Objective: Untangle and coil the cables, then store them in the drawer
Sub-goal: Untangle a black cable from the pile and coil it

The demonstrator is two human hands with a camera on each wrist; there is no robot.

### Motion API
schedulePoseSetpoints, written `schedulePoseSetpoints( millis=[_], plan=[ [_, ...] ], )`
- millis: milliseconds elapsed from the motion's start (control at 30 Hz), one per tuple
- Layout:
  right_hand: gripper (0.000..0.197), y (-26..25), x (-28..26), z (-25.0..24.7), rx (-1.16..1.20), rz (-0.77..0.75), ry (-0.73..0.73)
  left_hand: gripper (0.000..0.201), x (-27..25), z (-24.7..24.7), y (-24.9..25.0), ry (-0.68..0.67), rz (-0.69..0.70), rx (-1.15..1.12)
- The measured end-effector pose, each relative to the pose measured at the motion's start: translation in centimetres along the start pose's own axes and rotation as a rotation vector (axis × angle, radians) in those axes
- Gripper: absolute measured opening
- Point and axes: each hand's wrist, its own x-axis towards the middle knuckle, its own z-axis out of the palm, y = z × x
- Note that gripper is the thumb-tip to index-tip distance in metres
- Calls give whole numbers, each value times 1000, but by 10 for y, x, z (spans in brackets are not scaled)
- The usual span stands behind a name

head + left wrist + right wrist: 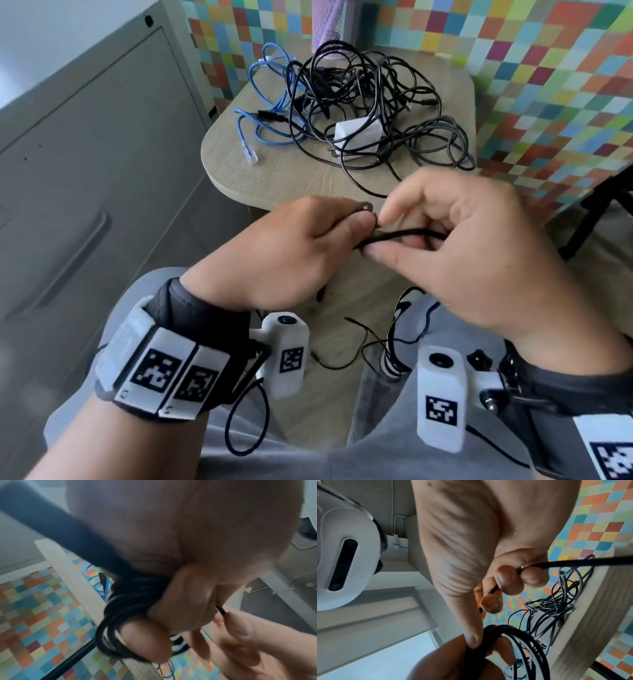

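In front of the table's near edge, my left hand (pixel 308 246) grips a coil of black cable (pixel 120 616); its fingers curl round the loops. My right hand (pixel 445 240) meets it from the right and pinches the loose end of the same black cable (pixel 400 235) between thumb and fingers (pixel 508 580). The coil (pixel 532 646) also shows low in the right wrist view, with my right thumb pressed on it. A tangle of black cables (pixel 370 99), a blue cable (pixel 270 113) and a white adapter (pixel 358 135) lie on the small wooden table (pixel 274 178).
A grey cabinet (pixel 85 164) with a recessed handle (pixel 75 260) stands to the left of the table. A chequered coloured wall (pixel 548 85) is behind and to the right. More thin black wires (pixel 346 356) trail over my lap and the floor below.
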Motion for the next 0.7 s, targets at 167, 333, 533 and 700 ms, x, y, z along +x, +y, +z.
schedulePoseSetpoints(
  millis=[167,333,533,700],
  plan=[
    [22,5,4,3,121,-62,-82,48,-7,-8,-5,-235,-19,-515],
    [39,15,9,5,305,-31,42,36,-6,-4,-7,-251,68,-679],
    [20,19,10,14,290,68,81,27,-4,-9,7,-32,329,-1187],
    [42,6,8,42,-7,107,-155,25,2,3,10,284,445,-1169]
  ],
)
